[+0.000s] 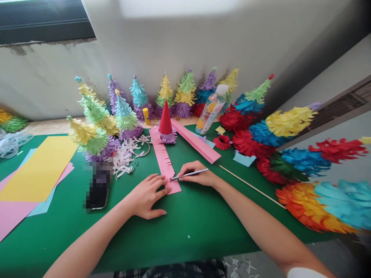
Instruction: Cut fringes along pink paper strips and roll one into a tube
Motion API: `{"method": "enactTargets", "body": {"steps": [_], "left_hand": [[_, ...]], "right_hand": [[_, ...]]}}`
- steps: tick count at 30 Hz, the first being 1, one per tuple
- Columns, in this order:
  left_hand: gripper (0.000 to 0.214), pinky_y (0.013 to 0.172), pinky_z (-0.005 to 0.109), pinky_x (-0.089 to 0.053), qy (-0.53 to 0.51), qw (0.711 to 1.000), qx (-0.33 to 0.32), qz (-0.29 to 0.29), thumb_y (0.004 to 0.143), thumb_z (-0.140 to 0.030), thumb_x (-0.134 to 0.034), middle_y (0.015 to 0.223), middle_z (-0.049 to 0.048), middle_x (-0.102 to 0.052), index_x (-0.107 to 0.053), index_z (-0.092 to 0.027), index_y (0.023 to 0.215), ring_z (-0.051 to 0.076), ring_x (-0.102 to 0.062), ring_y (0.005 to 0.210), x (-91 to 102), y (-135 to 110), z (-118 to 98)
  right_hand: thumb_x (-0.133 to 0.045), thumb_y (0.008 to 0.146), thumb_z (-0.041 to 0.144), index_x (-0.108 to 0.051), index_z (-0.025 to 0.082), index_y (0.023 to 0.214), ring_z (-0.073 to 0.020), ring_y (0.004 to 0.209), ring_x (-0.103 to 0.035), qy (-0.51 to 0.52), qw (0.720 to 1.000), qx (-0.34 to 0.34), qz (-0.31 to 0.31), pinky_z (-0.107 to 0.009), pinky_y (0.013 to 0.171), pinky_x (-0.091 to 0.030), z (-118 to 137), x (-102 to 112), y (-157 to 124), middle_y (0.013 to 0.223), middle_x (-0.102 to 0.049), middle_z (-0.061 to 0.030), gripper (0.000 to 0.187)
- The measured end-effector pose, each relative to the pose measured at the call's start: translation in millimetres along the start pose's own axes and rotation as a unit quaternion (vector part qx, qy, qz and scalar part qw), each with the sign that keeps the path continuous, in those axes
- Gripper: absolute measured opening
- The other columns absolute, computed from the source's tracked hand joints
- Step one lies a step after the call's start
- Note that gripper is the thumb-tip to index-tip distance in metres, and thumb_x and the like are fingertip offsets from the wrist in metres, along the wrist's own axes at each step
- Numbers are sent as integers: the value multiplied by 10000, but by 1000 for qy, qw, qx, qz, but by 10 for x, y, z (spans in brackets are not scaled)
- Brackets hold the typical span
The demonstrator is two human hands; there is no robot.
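A long pink fringed paper strip (164,156) lies on the green table cover (185,227), running away from me. My left hand (146,195) rests on the cover, its fingertips pressing the strip's near end. My right hand (198,175) is closed around a thin silver tool (188,174), whose tip touches the strip's near right edge. A red paper cone (165,119) with a purple fringe at its base stands at the strip's far end.
Many fringed paper trees (95,127) line the back and right side. A folded pink paper (197,142), a clear bottle (211,110), a yellow glue stick (146,115), a thin wooden stick (249,186), a phone (98,187), white paper scraps (127,152) and coloured sheets (37,170) lie around.
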State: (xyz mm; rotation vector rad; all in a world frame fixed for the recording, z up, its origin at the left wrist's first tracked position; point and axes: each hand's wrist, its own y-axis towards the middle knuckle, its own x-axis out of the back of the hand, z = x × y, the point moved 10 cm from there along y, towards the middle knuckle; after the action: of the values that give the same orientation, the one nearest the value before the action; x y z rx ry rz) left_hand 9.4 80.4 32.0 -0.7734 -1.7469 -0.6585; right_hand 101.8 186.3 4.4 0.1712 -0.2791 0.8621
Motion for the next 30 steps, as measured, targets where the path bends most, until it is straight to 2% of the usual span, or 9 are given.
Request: {"method": "enactTargets", "body": {"steps": [5, 11, 19, 24, 27, 30], "left_hand": [[625, 1061, 510, -306, -4, 1000, -5, -3, 787, -516, -553, 1232, 185, -524, -497, -137, 1281, 343, -424, 1247, 2, -6, 8], [589, 1060, 509, -308, 5, 1000, -9, 7, 801, -528, -542, 1218, 160, -540, -525, -164, 1263, 339, -429, 1247, -13, -9, 17], [602, 1060, 505, -305, 10, 1000, -6, 6, 802, -546, -538, 1220, 159, -539, -528, -169, 1271, 337, -421, 1256, -28, -21, 18], [569, 1066, 500, -297, 19, 1000, -6, -1, 812, -535, -531, 1195, 153, -556, -546, -169, 1247, 326, -443, 1236, -10, -4, 14], [528, 1073, 493, -292, 20, 1000, -2, -6, 818, -537, -527, 1185, 142, -565, -576, -176, 1200, 309, -484, 1195, 11, 8, 20], [513, 1080, 488, -286, 18, 1000, 0, -11, 824, -540, -521, 1193, 138, -562, -582, -177, 1182, 296, -502, 1174, 21, 11, 25]], "right_hand": [[-741, 708, 343, -696, 152, 761, -157, 671, -646, 35, 999, -16, -37, -250, 605, -495, -11, 64, -12, 750, -697, -45, 203], [-729, 716, 378, -708, 138, 777, -157, 675, -645, 19, 1000, -7, 5, -242, 597, -494, -4, -49, -8, 749, -702, -56, 249], [-711, 742, 385, -719, 139, 793, -158, 664, -652, -27, 999, 8, 19, -234, 589, -489, 44, -94, 2, 753, -719, -61, 251], [-676, 780, 351, -717, 140, 801, -158, 677, -658, -72, 996, 50, 33, -242, 622, -496, 178, -128, 16, 766, -720, -70, 216], [-671, 784, 329, -718, 140, 802, -155, 673, -656, -93, 992, 64, 49, -243, 630, -495, 253, -73, -6, 759, -717, -70, 195], [-685, 770, 340, -717, 143, 785, -158, 681, -655, -100, 993, 35, 58, -250, 648, -504, 205, 82, -77, 742, -713, -64, 200]]}}
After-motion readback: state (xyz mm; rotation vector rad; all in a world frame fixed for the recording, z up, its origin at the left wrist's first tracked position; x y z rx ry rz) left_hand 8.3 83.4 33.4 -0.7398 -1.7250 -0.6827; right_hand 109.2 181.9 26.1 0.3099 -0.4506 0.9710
